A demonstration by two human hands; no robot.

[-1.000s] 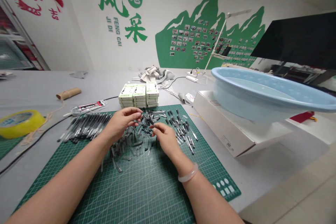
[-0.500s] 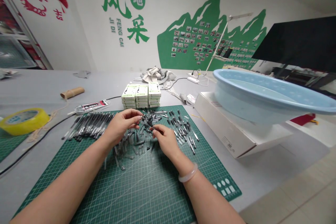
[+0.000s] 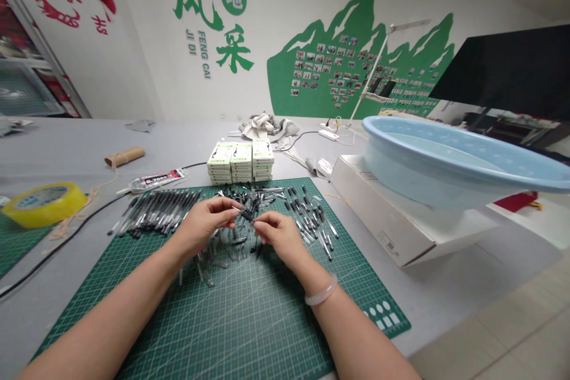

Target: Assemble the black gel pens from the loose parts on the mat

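My left hand (image 3: 207, 219) pinches a thin, pale, rod-like pen piece, its tip pointing toward my other hand. In the fingers of my right hand (image 3: 278, 234) is a short black pen part (image 3: 246, 214), which meets or nearly meets the pale piece between both hands. Below and around them, loose clear and black pen parts (image 3: 238, 241) lie scattered on the green cutting mat (image 3: 222, 320). A row of black-and-clear pens (image 3: 158, 212) rests left of my left hand. More short pen pieces (image 3: 312, 214) lie to the right of my right hand.
Small white-green boxes (image 3: 240, 160) are stacked behind the mat. On the right, a blue basin (image 3: 427, 172) sits on a white carton (image 3: 378, 214). Yellow tape (image 3: 44, 205), a glue package (image 3: 158, 179) and a bamboo tube (image 3: 124, 157) are at left.
My hands have come slightly closer together, and the black part has shifted a little left and lower. The thin pale piece in my left fingers now shows against it.
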